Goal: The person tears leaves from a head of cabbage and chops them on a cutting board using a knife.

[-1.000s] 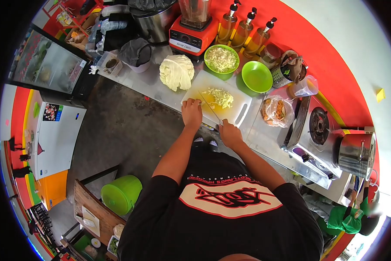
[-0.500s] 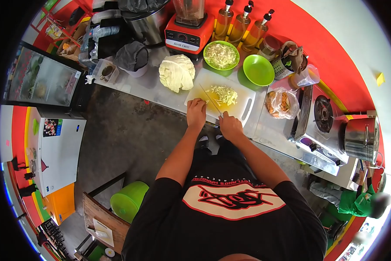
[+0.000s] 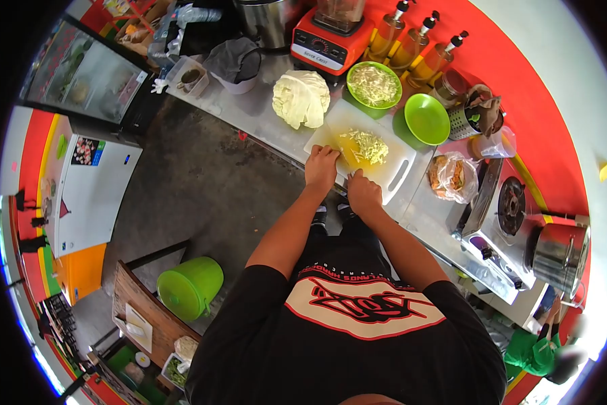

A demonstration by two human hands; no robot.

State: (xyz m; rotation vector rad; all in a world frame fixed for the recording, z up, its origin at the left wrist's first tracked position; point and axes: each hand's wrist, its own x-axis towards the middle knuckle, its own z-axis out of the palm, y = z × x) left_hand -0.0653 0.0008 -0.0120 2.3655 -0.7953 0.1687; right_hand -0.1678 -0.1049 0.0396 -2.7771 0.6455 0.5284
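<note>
Chopped cabbage (image 3: 370, 146) lies on a white and yellow cutting board (image 3: 401, 156). My left hand (image 3: 322, 165) rests with bent fingers at the board's near left part; what is under its fingertips is too small to name. My right hand (image 3: 364, 191) is closed round a knife handle at the board's near edge, and the blade (image 3: 345, 161) is hard to make out between the hands. A cabbage head (image 3: 301, 99) sits left of the board. Behind the board is a green bowl of shredded cabbage (image 3: 374, 85); a second green bowl (image 3: 427, 119) stands to its right.
A red blender (image 3: 332, 42) and pump bottles (image 3: 410, 48) stand at the back. Right of the board are a plastic bag of food (image 3: 453, 177), a gas stove (image 3: 511, 205) and a steel pot (image 3: 561, 258). A person in green (image 3: 532, 352) is at the lower right.
The view has shifted, so the counter things appear further right. Both hands remain at the board. The blade, plain in the earlier frames, is now hard to see.
</note>
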